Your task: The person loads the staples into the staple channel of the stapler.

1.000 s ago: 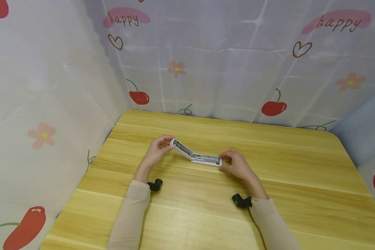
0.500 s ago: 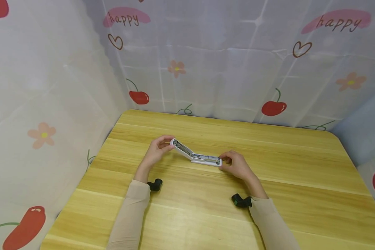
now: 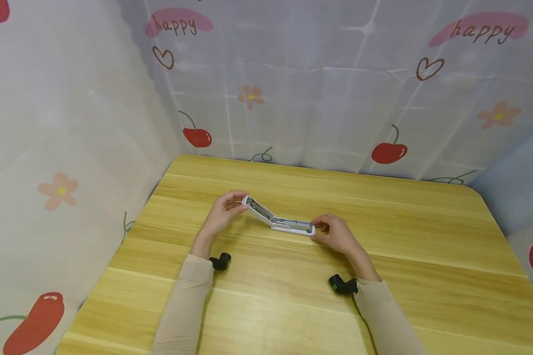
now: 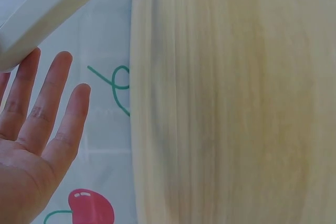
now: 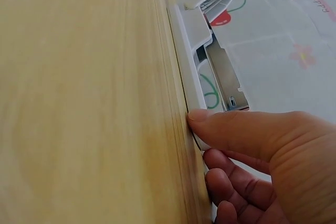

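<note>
A white stapler (image 3: 288, 229) is spread wide at its hinge, and its metal insides face up in the head view. My left hand (image 3: 222, 213) pinches the raised end of the top arm between thumb and fingers. The left wrist view shows that arm's smooth white outside (image 4: 52, 11) across the fingertips, with the other fingers stretched out. At the opposite end, my right hand (image 3: 337, 235) holds the tip of the base. In the right wrist view the thumb (image 5: 231, 129) presses on the base's end, beside the metal staple channel (image 5: 226, 72), while the remaining fingers curl beneath.
The stapler's base lies low over a wood-grain table (image 3: 275, 305). Behind the table hangs a pale curtain (image 3: 302, 98) printed with cherries, flowers and hearts. A black wrist camera (image 3: 222, 262) sits at the left cuff, another black camera (image 3: 343, 285) at the right.
</note>
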The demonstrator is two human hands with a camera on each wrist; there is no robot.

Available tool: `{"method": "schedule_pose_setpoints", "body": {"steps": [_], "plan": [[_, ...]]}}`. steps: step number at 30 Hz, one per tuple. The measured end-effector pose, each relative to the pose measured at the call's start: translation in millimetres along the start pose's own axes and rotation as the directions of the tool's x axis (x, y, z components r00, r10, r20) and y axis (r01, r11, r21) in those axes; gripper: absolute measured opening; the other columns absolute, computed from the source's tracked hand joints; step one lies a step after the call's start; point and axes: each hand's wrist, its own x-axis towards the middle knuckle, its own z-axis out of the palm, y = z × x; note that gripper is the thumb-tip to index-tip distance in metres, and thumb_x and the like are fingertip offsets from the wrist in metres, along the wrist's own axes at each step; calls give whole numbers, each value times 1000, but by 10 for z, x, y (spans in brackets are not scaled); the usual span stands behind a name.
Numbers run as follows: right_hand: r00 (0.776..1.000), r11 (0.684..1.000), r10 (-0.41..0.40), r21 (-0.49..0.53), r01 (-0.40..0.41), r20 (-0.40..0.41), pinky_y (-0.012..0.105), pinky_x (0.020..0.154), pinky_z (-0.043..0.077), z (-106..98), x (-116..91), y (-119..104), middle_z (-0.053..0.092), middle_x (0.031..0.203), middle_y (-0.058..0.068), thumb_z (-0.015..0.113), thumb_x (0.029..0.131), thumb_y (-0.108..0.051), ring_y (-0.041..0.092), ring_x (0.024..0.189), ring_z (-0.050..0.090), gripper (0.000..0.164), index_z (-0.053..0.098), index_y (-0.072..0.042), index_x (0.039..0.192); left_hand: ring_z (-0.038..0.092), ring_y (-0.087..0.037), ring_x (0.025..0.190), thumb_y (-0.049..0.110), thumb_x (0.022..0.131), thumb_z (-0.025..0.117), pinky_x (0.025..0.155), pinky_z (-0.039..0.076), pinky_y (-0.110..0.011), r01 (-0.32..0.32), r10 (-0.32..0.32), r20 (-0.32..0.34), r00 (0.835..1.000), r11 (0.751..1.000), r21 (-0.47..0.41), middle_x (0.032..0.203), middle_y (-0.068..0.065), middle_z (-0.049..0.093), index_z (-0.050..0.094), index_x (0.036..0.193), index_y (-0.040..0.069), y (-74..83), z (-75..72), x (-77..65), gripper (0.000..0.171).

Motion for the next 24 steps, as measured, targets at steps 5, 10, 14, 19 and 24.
{"method": "schedule_pose_setpoints", "body": {"steps": [5, 10, 14, 19, 24], "plan": [[1000, 1000, -2, -3, 2, -3, 30, 72, 44, 10, -2, 9, 65, 97, 10, 80, 80, -9, 19, 81, 52, 32, 70, 0, 109, 60, -34, 112, 9, 93, 66, 87, 52, -26, -23, 23, 3, 1000, 1000, -9, 127, -21, 60, 57, 131, -3, 39, 34, 2, 41], [1000, 1000, -5, 5, 5, -5, 29, 72, 43, 27, 11, 12, 64, 96, 9, 80, 80, -9, 19, 81, 52, 31, 70, 0, 108, 61, -32, 111, 8, 92, 68, 87, 52, -25, -38, 38, -17, 999, 999, -17, 126, -20, 62, 61, 129, 0, 77, 94, 20, 38], [1000, 1000, -7, 6, 7, -2, 29, 72, 43, 39, 17, 18, 64, 96, 10, 80, 80, -9, 19, 82, 51, 31, 70, 0, 108, 60, -30, 112, 7, 91, 69, 89, 51, -25, -67, 67, -26, 997, 997, -29, 126, -19, 62, 61, 128, -1, 104, 180, 51, 39], [1000, 1000, -19, 4, 19, -7, 30, 72, 44, 43, 12, 27, 65, 98, 10, 80, 80, -9, 19, 82, 52, 30, 70, -1, 108, 60, -29, 113, 3, 89, 70, 95, 51, -30, -111, 109, -27, 994, 990, -82, 125, -22, 62, 60, 128, -4, 145, 341, 103, 42], [1000, 1000, -19, 11, 20, -12, 30, 72, 45, 34, 3, 21, 65, 98, 10, 80, 80, -9, 19, 82, 53, 31, 70, -1, 108, 63, -25, 105, 6, 85, 76, 95, 52, -40, -131, 128, -36, 991, 988, -83, 117, -19, 66, 65, 121, 0, 202, 541, 155, 38]]}}
